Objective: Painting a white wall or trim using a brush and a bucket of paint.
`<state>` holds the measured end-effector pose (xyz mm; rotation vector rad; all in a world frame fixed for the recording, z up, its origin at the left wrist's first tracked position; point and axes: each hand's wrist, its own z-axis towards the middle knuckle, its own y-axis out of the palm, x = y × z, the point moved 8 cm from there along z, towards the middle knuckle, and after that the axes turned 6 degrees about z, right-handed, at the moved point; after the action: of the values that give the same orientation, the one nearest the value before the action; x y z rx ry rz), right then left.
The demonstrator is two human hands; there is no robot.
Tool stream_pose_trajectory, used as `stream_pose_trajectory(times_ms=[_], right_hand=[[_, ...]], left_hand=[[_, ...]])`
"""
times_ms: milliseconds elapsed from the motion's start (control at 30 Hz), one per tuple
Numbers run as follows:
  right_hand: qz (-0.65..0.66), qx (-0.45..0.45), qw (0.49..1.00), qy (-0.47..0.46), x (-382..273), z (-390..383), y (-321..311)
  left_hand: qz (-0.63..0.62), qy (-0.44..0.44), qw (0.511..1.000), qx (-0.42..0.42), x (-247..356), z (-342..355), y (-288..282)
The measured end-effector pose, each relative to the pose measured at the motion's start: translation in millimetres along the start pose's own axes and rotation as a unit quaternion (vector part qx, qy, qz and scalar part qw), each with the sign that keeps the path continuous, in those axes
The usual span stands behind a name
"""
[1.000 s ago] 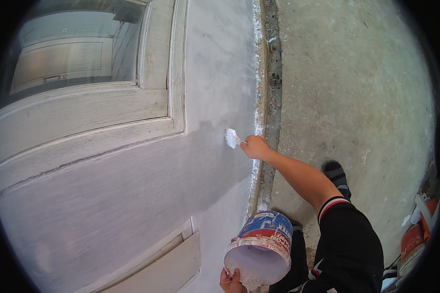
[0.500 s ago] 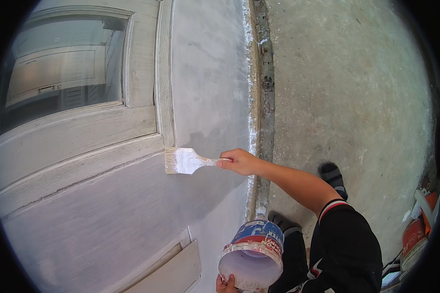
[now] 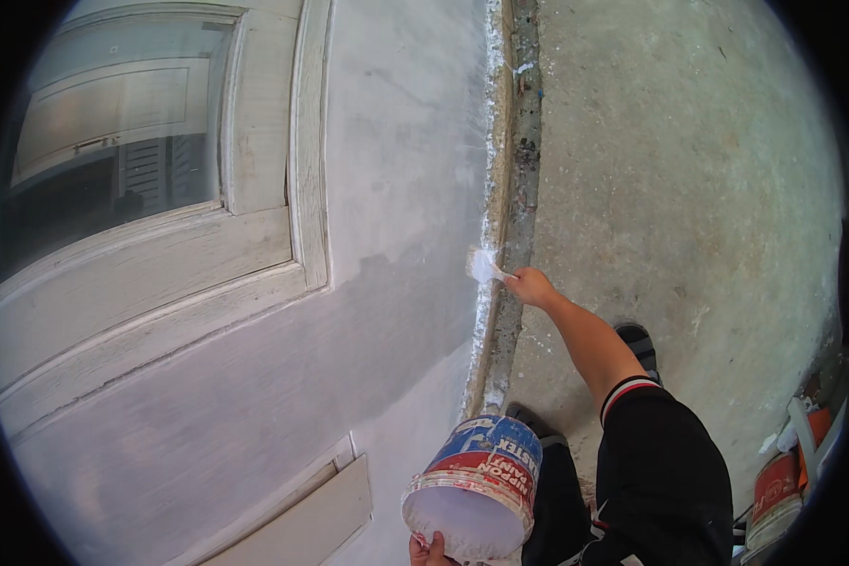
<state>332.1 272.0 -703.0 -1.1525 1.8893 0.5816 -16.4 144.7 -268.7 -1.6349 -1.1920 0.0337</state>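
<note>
My right hand grips a wide paintbrush by its handle. The brush's head is white with paint, and its bristles lie at the bottom edge of the wall, beside the paint-splashed ledge. My left hand shows at the lower edge, its fingers closed on the rim of a blue and red paint bucket. The bucket is tilted with its mouth toward me, and pale paint coats the inside. A darker, wet-looking patch spreads on the pale grey wall left of the brush.
A weathered wooden window frame with a glass pane fills the upper left. Lower down, a pale board is set in the wall. Concrete floor stretches to the right, where another bucket stands. My feet are beside the ledge.
My right hand has carried the brush from the window frame's corner rightward and slightly up to the wall's bottom edge. The bucket has shifted slightly left in the picture, still held by my left hand.
</note>
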Motion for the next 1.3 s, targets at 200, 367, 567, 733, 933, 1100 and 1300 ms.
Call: stream_pose_trajectory(times_ms=[200, 367, 567, 733, 933, 1100, 1300], right_hand=[[-0.033, -0.010, 0.999, 0.039, -64.6, -138.7, -81.2], [-0.040, 0.034, 0.996, 0.073, -156.9, -309.2, -138.5], [-0.046, 0.033, 0.998, -0.040, -330.0, -489.8, -117.3], [-0.144, 0.005, 0.983, -0.110, -417.1, -602.5, -74.1], [-0.282, -0.023, 0.935, -0.215, -471.7, -674.6, -7.1], [-0.348, -0.101, 0.856, -0.370, -485.6, -707.2, 49.7], [-0.399, -0.149, 0.746, -0.513, -499.4, -722.2, 103.1]], left_hand=[[-0.032, 0.091, 0.993, -0.062, 43.4, -35.4, -30.1], [-0.077, 0.178, 0.968, -0.161, 24.8, -14.2, -38.0], [0.031, 0.342, 0.931, -0.125, 61.7, -39.3, -99.3], [0.091, 0.493, 0.863, -0.062, 96.4, -50.0, -160.4], [0.121, 0.537, 0.835, -0.013, 121.2, -60.3, -234.5], [0.191, 0.545, 0.816, 0.014, 134.4, -60.7, -291.0], [0.179, 0.645, 0.737, 0.091, 149.5, -87.1, -346.2]])
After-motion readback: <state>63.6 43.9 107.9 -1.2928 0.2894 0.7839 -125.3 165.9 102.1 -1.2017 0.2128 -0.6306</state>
